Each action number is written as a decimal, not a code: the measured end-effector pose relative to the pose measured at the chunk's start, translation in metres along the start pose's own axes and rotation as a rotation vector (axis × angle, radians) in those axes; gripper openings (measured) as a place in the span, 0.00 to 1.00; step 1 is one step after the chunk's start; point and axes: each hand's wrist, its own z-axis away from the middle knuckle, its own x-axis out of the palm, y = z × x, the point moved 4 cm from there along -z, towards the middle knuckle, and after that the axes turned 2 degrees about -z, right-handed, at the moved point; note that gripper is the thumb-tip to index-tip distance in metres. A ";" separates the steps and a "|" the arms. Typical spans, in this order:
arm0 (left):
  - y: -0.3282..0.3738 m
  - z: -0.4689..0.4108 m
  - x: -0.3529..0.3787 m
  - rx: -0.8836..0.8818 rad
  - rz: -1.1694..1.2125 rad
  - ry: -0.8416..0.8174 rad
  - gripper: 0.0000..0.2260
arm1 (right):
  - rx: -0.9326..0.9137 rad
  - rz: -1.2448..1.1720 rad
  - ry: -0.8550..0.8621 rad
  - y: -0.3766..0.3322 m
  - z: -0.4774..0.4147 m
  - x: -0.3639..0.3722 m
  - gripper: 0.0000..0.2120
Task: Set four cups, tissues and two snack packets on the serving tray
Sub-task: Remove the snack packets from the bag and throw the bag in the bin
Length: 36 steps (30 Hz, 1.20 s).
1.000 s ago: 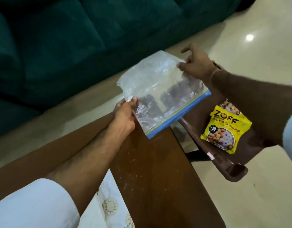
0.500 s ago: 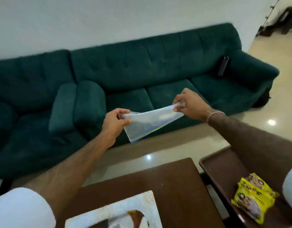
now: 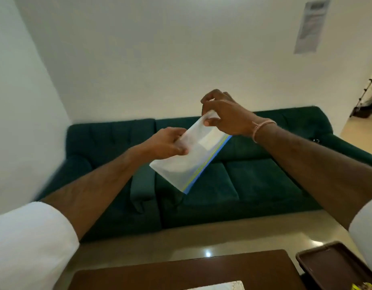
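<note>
Holding a clear zip bag (image 3: 187, 162) up high in the air, in front of the green sofa (image 3: 254, 185). A moment ago, holding it low and flat just above the desk (image 3: 180, 273); now lifting it well up and tilting it, blue zip strip pointing down to the right. Looking up more too, so seeing lots of white wall.

Left hand (image 3: 168, 143) closed, pinching the bag's left side. Right hand (image 3: 224, 116) closed too, pinching the top corner with fingertips. Possibly pulling the bag open or shaking it out. Not able to tell what is inside; looking nearly empty and see-through.

Serving tray (image 3: 327, 266) sitting at the bottom right, just beside the desk's right edge. Peeking in at the very bottom edge, on the tray, a bit of the yellow snack packet (image 3: 361, 287). No cups or tissues showing anywhere right now.

Meaning for the job: probably only starting. Most likely needing to finish with the bag first, then bringing the hands back down toward the tray.
</note>
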 end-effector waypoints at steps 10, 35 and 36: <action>-0.064 0.105 -0.057 -0.118 0.933 0.354 0.18 | 0.571 -1.351 -0.209 -0.084 0.018 0.103 0.57; -0.378 0.449 -0.158 -0.717 0.267 0.104 0.23 | -0.463 -0.151 -0.898 -0.430 -0.071 0.395 0.23; -0.407 0.461 -0.154 -0.727 0.215 0.057 0.24 | -0.463 -0.084 -0.948 -0.443 -0.069 0.427 0.23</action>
